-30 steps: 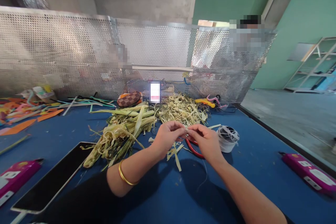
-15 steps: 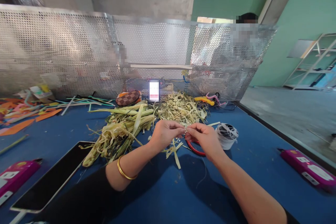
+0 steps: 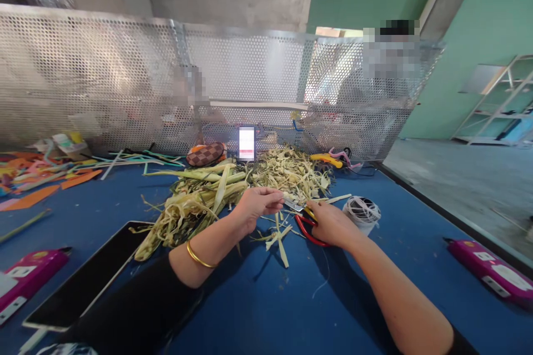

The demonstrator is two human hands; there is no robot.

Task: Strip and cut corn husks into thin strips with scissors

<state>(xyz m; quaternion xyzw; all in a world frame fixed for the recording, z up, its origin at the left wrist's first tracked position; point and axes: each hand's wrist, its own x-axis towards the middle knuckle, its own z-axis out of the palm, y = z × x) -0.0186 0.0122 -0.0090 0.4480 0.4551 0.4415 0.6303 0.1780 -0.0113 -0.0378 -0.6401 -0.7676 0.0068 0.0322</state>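
I see the red-handled scissors point(image 3: 307, 223) low over the blue bench point(image 3: 258, 310), just in front of the heap of dried leaf strips point(image 3: 287, 173) — my right hand point(image 3: 331, 223) is closed around the handles, the blades pointing left toward my left hand point(image 3: 259, 203), which is pinched shut on a thin pale strip point(image 3: 278, 233) hanging down to the bench. Just right of the right hand stands a spool of white thread point(image 3: 361, 212); further out lie a bundle of green stalks point(image 3: 195, 199), a dark tablet point(image 3: 83, 283) at lower left and pink boxes point(image 3: 491, 273) near both bench edges.
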